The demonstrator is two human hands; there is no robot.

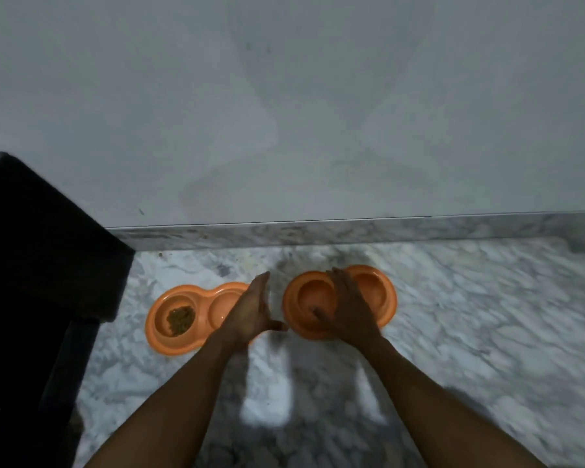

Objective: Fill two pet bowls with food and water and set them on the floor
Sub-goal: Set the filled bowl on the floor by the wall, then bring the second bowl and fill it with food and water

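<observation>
Dim light leaves the grey-veined white marble floor (487,315) motion-smeared, with glare patches in front of the kibble-holding orange plastic double bowl (156,336) and faint shadows on the grey wall (318,96) behind it.

An orange plastic twin-well pet bowl (179,348) lies flat on the marble floor (487,315), brown kibble (180,319) in its left well. A matching second orange bowl (390,300) sits just right of it.
</observation>
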